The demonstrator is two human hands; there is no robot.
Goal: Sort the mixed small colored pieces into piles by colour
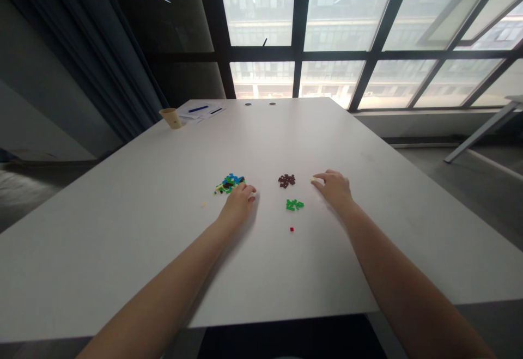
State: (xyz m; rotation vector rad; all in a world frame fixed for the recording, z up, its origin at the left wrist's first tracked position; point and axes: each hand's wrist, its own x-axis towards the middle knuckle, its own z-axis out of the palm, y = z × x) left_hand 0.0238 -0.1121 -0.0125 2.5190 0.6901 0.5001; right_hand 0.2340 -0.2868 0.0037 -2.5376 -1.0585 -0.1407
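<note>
A mixed pile of small plastic pieces (229,181), blue, green, pale yellow and dark brown, lies on the white table. My left hand (239,202) is at the pile's right side, its fingers curled together; whatever they hold, if anything, is too small to make out. To the right, my right hand (337,189) pinches a small pale yellow piece (312,179) between thumb and fingertips, low over the tabletop. Between the hands are a cluster of dark brown pieces (286,180) and, nearer me, a cluster of green pieces (294,205). A single red piece (291,229) lies closest to me.
One loose pale yellow piece (204,204) lies left of my left hand. Far back left on the table (318,130) stand a tan cup (170,118) and papers (208,109) with a blue pen (198,109). Large windows rise beyond the far edge.
</note>
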